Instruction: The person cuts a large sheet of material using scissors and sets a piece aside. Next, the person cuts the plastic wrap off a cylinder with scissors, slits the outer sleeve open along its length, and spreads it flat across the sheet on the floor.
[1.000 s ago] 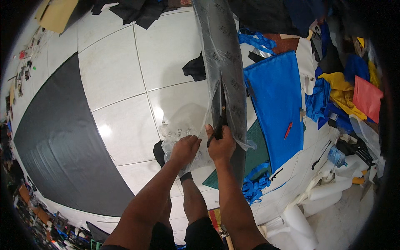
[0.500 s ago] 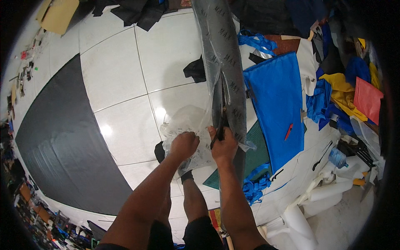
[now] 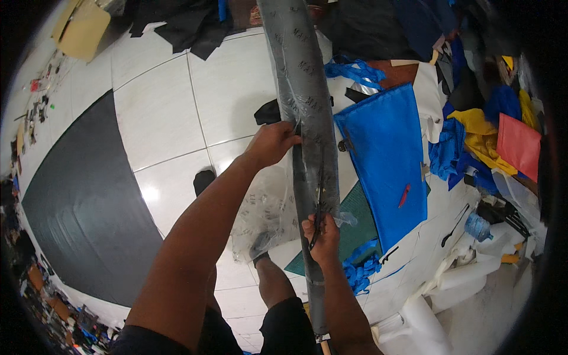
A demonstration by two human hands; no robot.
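Observation:
A long grey roll (image 3: 302,89) wrapped in clear printed plastic runs from the top of the view down past my legs. My right hand (image 3: 323,238) is closed on a pair of dark scissors (image 3: 318,201), whose blades point up along the roll at the slit in the wrap. Higher up, my left hand (image 3: 271,143) pinches the plastic at the roll's left side. A loose flap of the clear plastic (image 3: 265,207) hangs to the left below that hand, over my foot (image 3: 260,244).
A blue fabric panel (image 3: 384,160) with a red pen (image 3: 404,195) lies right of the roll, over a green cutting mat (image 3: 355,228). A large black sheet (image 3: 77,195) covers the white tiles at left. Yellow, red and blue cloth (image 3: 509,139) is piled at right.
My left hand has gone from beside the right hand to a spot higher up the roll, still on the plastic. The right hand with the scissors sits lower, and the loose flap is longer.

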